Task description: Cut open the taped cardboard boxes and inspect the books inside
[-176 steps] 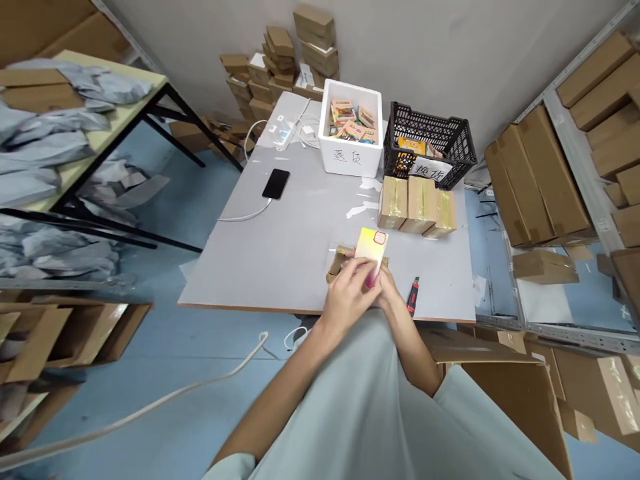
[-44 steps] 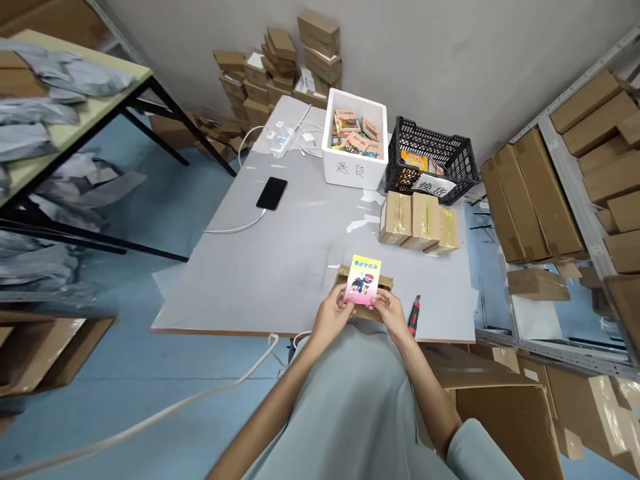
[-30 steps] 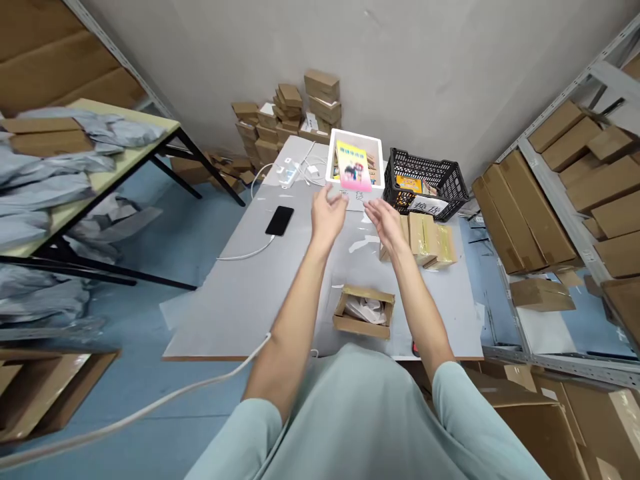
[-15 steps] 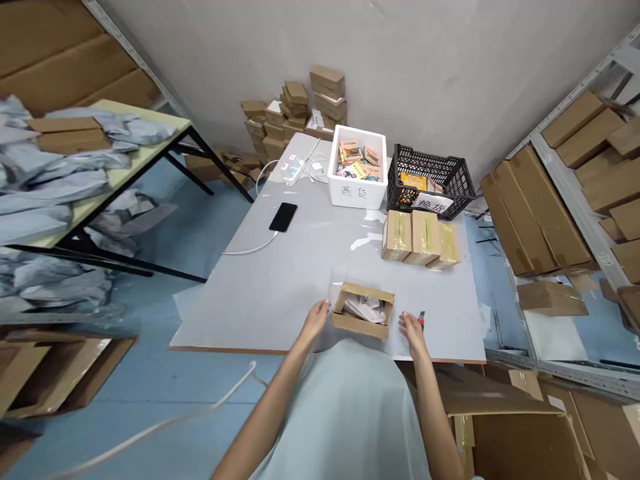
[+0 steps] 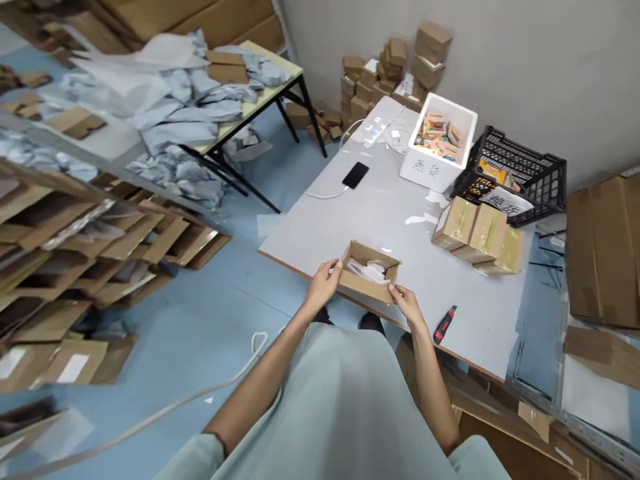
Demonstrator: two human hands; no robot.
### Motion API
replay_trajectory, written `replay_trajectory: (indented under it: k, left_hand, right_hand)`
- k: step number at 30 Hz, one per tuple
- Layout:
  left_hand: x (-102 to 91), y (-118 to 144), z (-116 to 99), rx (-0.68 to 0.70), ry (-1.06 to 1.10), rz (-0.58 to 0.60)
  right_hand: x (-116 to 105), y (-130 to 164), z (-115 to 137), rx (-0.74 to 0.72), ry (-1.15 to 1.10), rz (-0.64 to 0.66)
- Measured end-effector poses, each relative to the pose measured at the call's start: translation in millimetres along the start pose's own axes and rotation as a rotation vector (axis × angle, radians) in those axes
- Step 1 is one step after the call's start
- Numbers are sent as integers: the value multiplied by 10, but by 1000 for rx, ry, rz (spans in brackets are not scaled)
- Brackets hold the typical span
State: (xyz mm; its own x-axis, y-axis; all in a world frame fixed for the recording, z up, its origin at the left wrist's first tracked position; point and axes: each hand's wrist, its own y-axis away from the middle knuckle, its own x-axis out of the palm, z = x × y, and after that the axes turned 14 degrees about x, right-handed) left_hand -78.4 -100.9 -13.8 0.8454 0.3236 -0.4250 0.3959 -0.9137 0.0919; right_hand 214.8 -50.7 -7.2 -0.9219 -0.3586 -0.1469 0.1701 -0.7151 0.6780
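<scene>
A small open brown cardboard box (image 5: 371, 271) sits at the near edge of the grey tabletop (image 5: 385, 213), directly ahead of the person. Its flaps stand open, and crumpled white wrapping material (image 5: 369, 269) lies inside. The long axis of the box runs left to right across the person's front, tilted slightly so that the right end lies nearer the body.

The left hand (image 5: 324, 285) grips the left end of the box: the fingers are curled, with the thumb at the top of the wall and the remaining fingers on the outer face. The right hand (image 5: 406, 304) closes on the near right corner, fingertips pinching the rim. Both hands are partly closed on the box, one at each end, so neither is nearer than the other; the box lies between them. Whether it is lifted clear of the tabletop or rests on it cannot be determined.

Both forearms extend forward from the body, converging toward the box, with the wrists roughly level.

A red-and-black utility knife (image 5: 445, 325) lies on the tabletop to the right of the right hand, apart from it. Farther back stand three tape-wrapped brown boxes (image 5: 479, 233), a white foam bin (image 5: 433, 167) holding colourful packs, a black plastic crate (image 5: 527, 167) and a black phone (image 5: 355, 175) on a white cable.
</scene>
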Motion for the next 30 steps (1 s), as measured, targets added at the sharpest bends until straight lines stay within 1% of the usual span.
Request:
replay_trajectory:
  k: [2, 4, 7, 10, 13, 15, 17, 18, 20, 23, 27, 30]
  left_hand:
    - [-309, 127, 109, 21, 26, -55]
    - [-648, 240, 262, 19, 52, -107]
    - [-1239, 409, 583, -14, 77, -206]
    - [-1936, 649, 972, -76, 102, -323]
    - [-2697, 981, 1364, -180, 144, -451]
    - [-3191, 1237, 1613, -240, 182, -547]
    - [-3625, 1504, 1848, -289, 218, -637]
    - [-3809, 1636, 1960, -314, 231, -679]
    - [-4109, 1877, 2172, -367, 252, -749]
    - [-4442, 2155, 2468, -444, 299, -830]
    - [-4867, 2380, 2839, -507, 356, -913]
    - [-5267, 2482, 3130, -539, 356, -944]
  right_hand:
    - [269, 45, 106, -37, 53, 20]
    - [607, 87, 214, -62, 86, 13]
    - [1269, 125, 386, -82, 160, 18]
    - [2098, 139, 559, -119, 298, 93]
    - [3040, 162, 730, -151, 433, 193]
    - [3692, 207, 826, -144, 506, 268]
    - [4312, 283, 897, -133, 574, 347]
    - [4598, 328, 926, -134, 610, 386]
    - [5112, 410, 979, -156, 686, 466]
    - [5781, 470, 1065, -208, 791, 559]
    - [6652, 427, 1152, -245, 890, 642]
    - [7377, 360, 1148, -241, 958, 727]
